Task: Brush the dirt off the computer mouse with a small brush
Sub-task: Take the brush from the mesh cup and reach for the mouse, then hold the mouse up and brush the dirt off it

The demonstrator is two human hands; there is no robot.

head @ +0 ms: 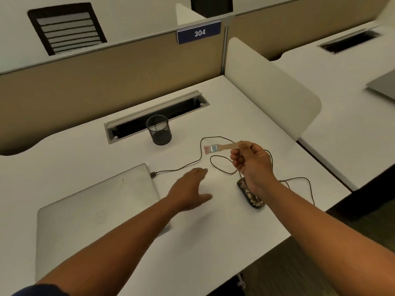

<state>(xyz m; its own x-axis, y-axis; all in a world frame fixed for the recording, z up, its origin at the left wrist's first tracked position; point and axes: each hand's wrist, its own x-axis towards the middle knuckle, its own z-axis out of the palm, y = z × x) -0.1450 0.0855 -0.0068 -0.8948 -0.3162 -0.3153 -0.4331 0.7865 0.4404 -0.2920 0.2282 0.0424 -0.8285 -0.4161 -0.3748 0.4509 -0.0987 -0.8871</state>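
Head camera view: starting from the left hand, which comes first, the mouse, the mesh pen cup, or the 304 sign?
From the left hand:
1. Mouse, just to its right on the desk.
2. Mesh pen cup, farther back by the cable slot.
3. 304 sign, up on the partition.

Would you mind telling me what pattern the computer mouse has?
The mouse is dark with a light speckled, camouflage-like pattern, seen in the head view.

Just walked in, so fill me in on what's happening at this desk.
A person is getting ready to clean a mouse. The right hand pinches a small brush by its handle, held in the air above the desk, bristles pointing left and not touching the mouse. The left hand reaches out open over the desk, between a closed laptop and the mouse. Brushing has not begun.
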